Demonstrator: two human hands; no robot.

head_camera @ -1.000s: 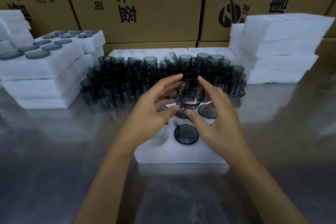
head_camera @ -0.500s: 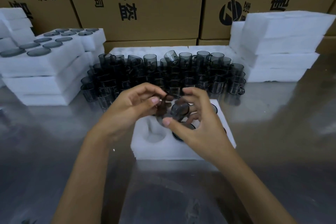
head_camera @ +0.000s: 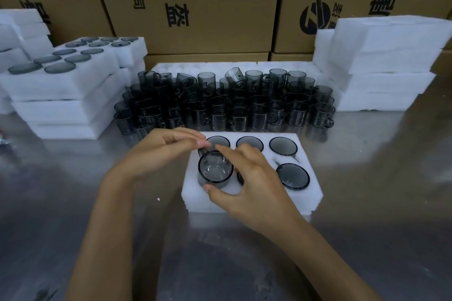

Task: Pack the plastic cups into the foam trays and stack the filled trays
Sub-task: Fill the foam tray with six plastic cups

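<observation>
A white foam tray (head_camera: 310, 193) lies on the steel table in front of me. Several smoky grey cups sit in its holes, among them one at the near right (head_camera: 293, 176). A further grey cup (head_camera: 215, 169) stands partly sunk in the near-left hole. My right hand (head_camera: 252, 178) pinches its rim between thumb and fingers. My left hand (head_camera: 159, 151) touches its far rim and handle with the fingertips. The hole behind my right hand is mostly hidden. A crowd of loose cups (head_camera: 227, 105) stands behind the tray.
Stacked filled trays (head_camera: 61, 85) rise at the left, with plain foam pieces (head_camera: 22, 29) behind them. A stack of foam trays (head_camera: 381, 63) stands at the right. Cardboard boxes (head_camera: 208, 2) wall off the back. Bare steel table (head_camera: 73, 190) lies to both sides of the tray.
Both hands brought the cup down from above the tray and to the left. It now sits in the near-left hole, rim up.
</observation>
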